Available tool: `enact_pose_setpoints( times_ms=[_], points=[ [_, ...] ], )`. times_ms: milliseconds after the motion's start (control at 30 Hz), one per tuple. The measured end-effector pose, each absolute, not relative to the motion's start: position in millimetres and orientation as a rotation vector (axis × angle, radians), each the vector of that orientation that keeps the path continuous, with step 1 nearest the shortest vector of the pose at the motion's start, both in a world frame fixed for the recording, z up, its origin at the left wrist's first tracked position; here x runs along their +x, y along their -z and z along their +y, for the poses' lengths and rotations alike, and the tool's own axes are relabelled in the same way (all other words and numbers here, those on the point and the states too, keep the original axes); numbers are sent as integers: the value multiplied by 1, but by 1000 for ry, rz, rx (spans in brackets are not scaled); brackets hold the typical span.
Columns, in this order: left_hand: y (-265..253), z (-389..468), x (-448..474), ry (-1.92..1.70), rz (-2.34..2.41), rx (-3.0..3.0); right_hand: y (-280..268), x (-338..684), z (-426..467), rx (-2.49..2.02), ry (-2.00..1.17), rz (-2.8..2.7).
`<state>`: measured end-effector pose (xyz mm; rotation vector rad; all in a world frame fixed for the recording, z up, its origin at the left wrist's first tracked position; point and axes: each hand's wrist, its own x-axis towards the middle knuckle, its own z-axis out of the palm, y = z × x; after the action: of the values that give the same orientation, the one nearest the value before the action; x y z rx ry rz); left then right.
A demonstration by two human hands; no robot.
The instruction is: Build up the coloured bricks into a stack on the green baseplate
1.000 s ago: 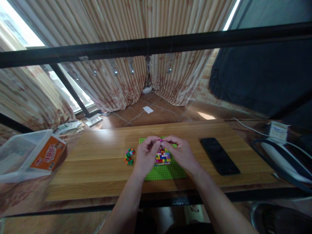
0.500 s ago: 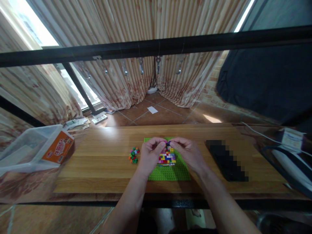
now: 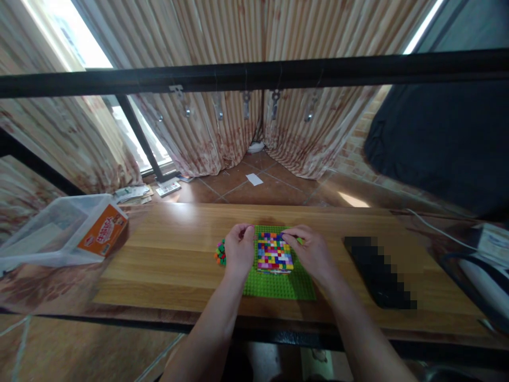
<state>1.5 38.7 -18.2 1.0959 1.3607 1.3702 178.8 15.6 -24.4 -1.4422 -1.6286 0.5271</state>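
A multicoloured block of small toy bricks stands on a green studded baseplate on the wooden table. My right hand is at the block's far right corner, thumb and forefinger pinched on a small dark blue brick there. Left of the block, my left hand is closed, thumb against forefinger; a speck of pink shows at its tips, too small to name. A pile of loose bricks, green, orange and red, lies beside my left hand, partly hidden by it.
A clear plastic bin with an orange label stands left of the wooden table. On the right of the table lies a black object, partly pixelated. A black metal bar with hanging clips crosses beyond the table, before curtains.
My hands were together over the far edge of the brick block. They have parted: the left has moved left, towards the loose bricks, and the right stays at the corner. The view has shifted slightly.
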Motion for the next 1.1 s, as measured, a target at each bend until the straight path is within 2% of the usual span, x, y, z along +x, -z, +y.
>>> enact_pose_setpoints(
  times_ms=[600,1100],
  points=[
    [29,39,5,-1286,1441,1244,37,177,27,-1486,-657,-1614],
    [27,34,7,-1293,1477,1307,26,173,27,-1582,-694,-1612]
  ],
)
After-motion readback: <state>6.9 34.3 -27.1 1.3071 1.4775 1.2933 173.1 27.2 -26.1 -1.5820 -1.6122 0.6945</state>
